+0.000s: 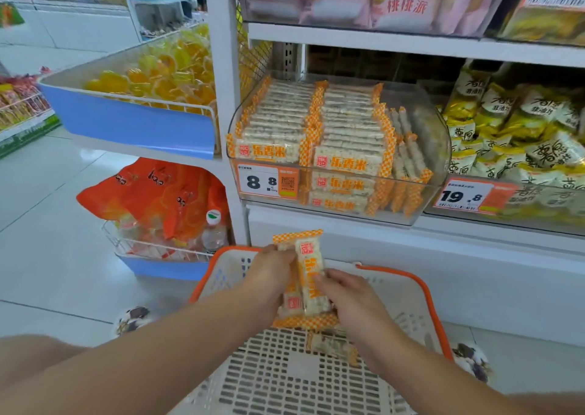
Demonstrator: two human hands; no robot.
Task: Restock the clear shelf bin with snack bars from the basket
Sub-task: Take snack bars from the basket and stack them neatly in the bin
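A small stack of snack bars (308, 269) in clear wrappers with orange checked ends is held upright over the basket (411, 291), a white lattice basket with an orange rim. My left hand (272, 272) grips the stack's left side. My right hand (348, 297) holds its right side, fingers curled on the wrappers. One more bar (332, 346) lies on the basket floor below my right wrist. The clear shelf bin (424, 148) above holds neat rows of the same bars, with some standing on edge at its right side.
A neighbouring bin of yellow-and-white packets (519, 129) sits to the right. Left of the white shelf post (221, 66) hang a blue-fronted tray of yellow sweets (152, 79) and a lower wire tray with orange bags and a water bottle (213, 234). Slippers (133, 319) flank the basket.
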